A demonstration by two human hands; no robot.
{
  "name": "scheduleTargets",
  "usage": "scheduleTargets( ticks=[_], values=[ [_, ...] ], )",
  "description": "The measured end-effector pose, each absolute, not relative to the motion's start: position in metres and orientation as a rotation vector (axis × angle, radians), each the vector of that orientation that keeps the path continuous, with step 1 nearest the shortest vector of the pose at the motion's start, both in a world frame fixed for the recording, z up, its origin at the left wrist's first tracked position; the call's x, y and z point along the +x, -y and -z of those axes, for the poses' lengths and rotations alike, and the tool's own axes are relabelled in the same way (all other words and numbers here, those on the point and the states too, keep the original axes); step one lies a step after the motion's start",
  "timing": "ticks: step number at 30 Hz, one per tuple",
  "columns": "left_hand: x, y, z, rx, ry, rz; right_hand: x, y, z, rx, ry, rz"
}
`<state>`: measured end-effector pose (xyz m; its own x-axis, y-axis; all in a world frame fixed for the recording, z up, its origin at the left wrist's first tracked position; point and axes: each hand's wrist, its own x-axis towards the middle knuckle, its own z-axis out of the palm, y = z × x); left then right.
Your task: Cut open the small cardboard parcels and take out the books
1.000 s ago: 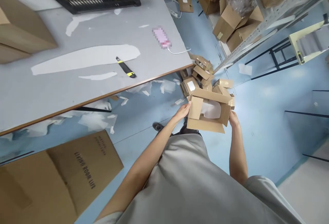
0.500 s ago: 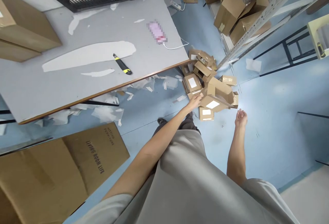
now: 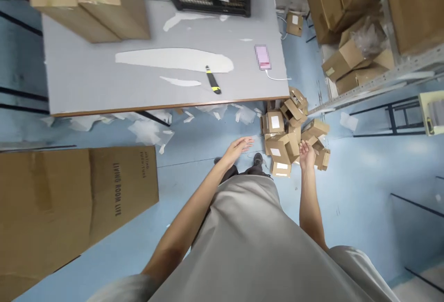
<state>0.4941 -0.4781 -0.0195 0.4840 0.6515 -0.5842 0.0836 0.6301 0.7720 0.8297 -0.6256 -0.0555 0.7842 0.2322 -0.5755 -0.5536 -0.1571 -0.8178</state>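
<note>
My left hand (image 3: 238, 148) is open, its fingers stretched out to the right over the floor in front of the table. It holds nothing. Loosely curled, with no object in it, my right hand (image 3: 306, 154) hangs over the right part of a heap of small brown cardboard boxes. Between the two hands, an open cardboard box (image 3: 279, 151) with a white label lies tilted on that heap. A closed-looking labelled box (image 3: 272, 122) is behind it, and another small box (image 3: 281, 169) lies at the heap's near edge.
The grey table (image 3: 83, 80) carries a utility knife (image 3: 213, 81), a blurred-out phone (image 3: 262, 57), two tall cartons (image 3: 133, 13) and a black crate (image 3: 213, 6). A large flat carton (image 3: 121, 186) is at left. Paper scraps (image 3: 149, 128) litter the floor. A metal shelf (image 3: 391, 75) stands right.
My left hand has let go of the open cardboard box, which now rests on the heap, and has drawn away to the left. The view has turned, bringing the table more squarely ahead.
</note>
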Motion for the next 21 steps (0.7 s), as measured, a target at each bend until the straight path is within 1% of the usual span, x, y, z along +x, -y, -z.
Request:
scheduleTargets(
  ticks=[4,11,16,21],
  values=[
    [0.420,0.463,-0.005,0.774,-1.061,-0.600,0.746,0.551,0.031,-1.574,0.007,-0.895],
    [0.270,0.446,-0.037,0.645,-1.132,-0.888,0.564,0.430,-0.009,-1.479,0.355,-1.190],
    [0.178,0.442,-0.045,0.494,-1.192,-1.097,0.443,0.374,-0.037,-1.426,0.603,-1.370],
    [0.113,0.424,-0.049,0.359,-1.241,-1.295,0.344,0.333,-0.056,-1.357,0.918,-1.529]
  ],
)
